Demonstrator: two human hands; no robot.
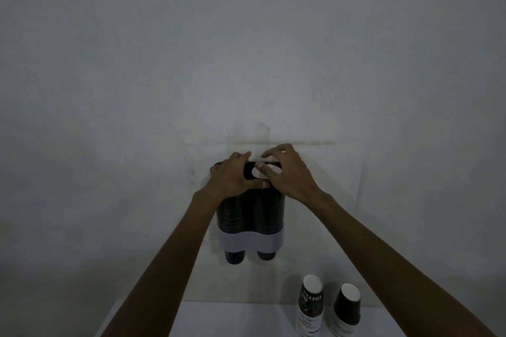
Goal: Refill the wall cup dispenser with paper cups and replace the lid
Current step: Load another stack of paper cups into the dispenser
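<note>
A twin-tube cup dispenser (250,216) hangs on the wall, its clear tubes filled with dark paper cups, with a pale band (250,243) near the bottom. One cup end pokes out below each tube. My left hand (232,176) rests on the top of the left tube, thumb along the front edge. My right hand (284,172) sits on the top of the right tube, fingers curled over a cup's white opening (269,171). Whether a lid lies under my hands is hidden.
Two stacks of dark paper cups stand on a white table (232,320) below right: a taller stack (310,306) and a shorter stack (347,308). The wall (246,49) behind the dispenser is plain grey.
</note>
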